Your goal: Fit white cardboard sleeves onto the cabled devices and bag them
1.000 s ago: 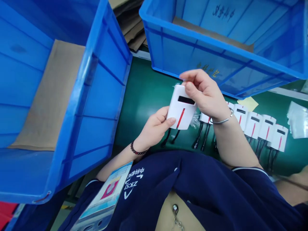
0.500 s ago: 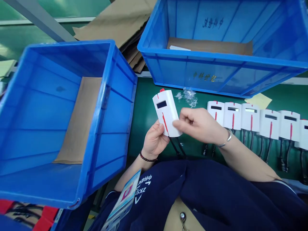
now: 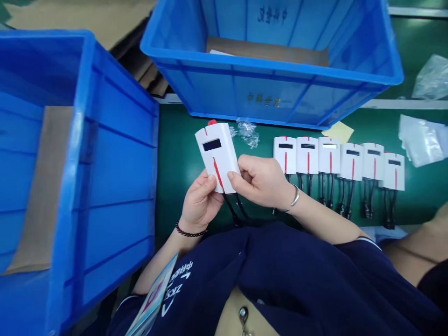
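Observation:
A white handheld device (image 3: 224, 154) with a dark display window, a red stripe and a red knob on top is held up between my two hands. Two black cables hang from its lower end. My left hand (image 3: 201, 198) grips its lower left side, thumb on the front face. At the lower right edge, my right hand (image 3: 262, 179) has its thumb on the front and its other fingers curled, so it is closed on the same device. To the right, several similar white devices (image 3: 329, 156) lie in a row on the green table, cables toward me.
A blue crate (image 3: 119, 163) stands at the left, and another blue crate (image 3: 266, 88) at the back. Clear plastic scraps (image 3: 248, 133) lie behind the device. Clear plastic bags (image 3: 422, 140) and a yellow paper (image 3: 339, 132) are at the right. Another person's arm (image 3: 416, 247) shows lower right.
The view has swung to the right, showing the whole row of devices and another person's arm. My right hand has come closer onto the device's lower right edge; my left hand keeps its hold.

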The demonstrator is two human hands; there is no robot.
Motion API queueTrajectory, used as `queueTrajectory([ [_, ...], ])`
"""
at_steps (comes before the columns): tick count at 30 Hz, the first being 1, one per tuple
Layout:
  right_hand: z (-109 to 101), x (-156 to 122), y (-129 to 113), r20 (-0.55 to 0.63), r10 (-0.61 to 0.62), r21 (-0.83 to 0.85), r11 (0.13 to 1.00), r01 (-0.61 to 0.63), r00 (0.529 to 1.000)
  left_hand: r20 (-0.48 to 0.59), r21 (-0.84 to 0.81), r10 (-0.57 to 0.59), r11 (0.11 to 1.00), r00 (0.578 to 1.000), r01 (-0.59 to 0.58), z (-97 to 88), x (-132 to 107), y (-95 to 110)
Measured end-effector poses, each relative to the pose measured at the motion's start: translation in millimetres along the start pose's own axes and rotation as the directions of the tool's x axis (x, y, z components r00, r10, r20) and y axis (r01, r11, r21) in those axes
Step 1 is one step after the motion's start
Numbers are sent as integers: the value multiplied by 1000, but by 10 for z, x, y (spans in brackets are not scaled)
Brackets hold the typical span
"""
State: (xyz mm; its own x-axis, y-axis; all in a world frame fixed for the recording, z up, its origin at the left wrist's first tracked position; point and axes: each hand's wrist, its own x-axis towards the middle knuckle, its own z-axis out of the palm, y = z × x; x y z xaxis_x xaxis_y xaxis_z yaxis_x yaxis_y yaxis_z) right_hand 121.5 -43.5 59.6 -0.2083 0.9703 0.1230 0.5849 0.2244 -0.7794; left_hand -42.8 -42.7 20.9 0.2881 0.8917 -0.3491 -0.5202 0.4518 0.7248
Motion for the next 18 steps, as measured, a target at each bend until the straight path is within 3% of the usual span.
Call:
queueTrajectory([
  [4,-37,-54,162,-59,60,164,985,-49,996,38,61,22,998,999,-24,124,29,-39],
  [7,-80,-93,337,-31,151,372,919,-129,988,65,123,46,991,997,-54,244,64,-67],
  [9,-154,-109,457,-14,238,514,835,-197,971,144,183,119,973,982,-144,312,127,-66],
  [11,-292,-120,559,-78,331,625,751,-212,940,290,346,179,896,940,-278,350,238,-69],
  [13,-493,-141,631,-205,423,688,703,-178,883,437,606,162,674,885,-422,355,382,-120],
  [15,-715,-187,671,-294,490,719,679,-147,821,521,790,53,349,852,-504,343,525,-249],
  [16,-815,-221,683,-322,509,731,669,-131,798,540,825,-20,211,841,-524,334,582,-337],
  [18,-956,-302,702,-344,534,752,649,-113,772,555,832,-141,57,820,-553,309,656,-513],
])
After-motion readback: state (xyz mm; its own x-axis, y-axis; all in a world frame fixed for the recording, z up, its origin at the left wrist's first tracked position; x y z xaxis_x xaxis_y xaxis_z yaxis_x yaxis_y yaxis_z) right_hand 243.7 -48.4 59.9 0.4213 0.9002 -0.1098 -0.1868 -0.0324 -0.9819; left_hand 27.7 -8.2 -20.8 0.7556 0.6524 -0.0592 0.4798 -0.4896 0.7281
